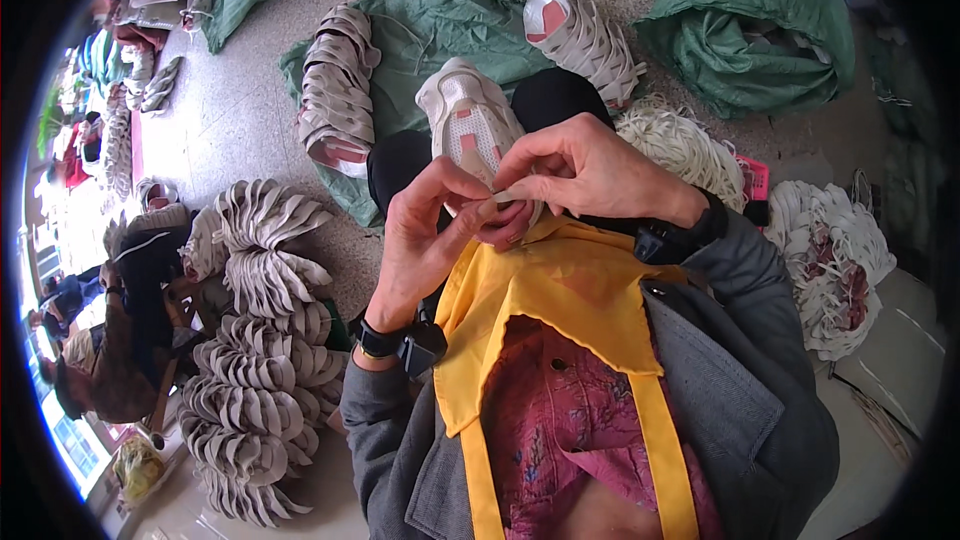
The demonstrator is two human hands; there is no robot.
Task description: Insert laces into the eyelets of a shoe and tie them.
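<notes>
A beige and pink shoe upper (470,120) rests on my lap, over dark trousers. My left hand (425,235) and my right hand (580,168) meet just below it, both pinching a thin white lace (505,197) between fingertips. The fingers hide the lower end of the upper. A yellow apron (560,290) covers my front, and I wear a black band on each wrist.
Stacks of beige shoe uppers (255,340) fan out on the floor at left. More uppers (340,90) lie on a green sack (440,30). Bundles of white laces (680,145) sit at right, beside another green sack (760,30). Another person (120,330) sits at far left.
</notes>
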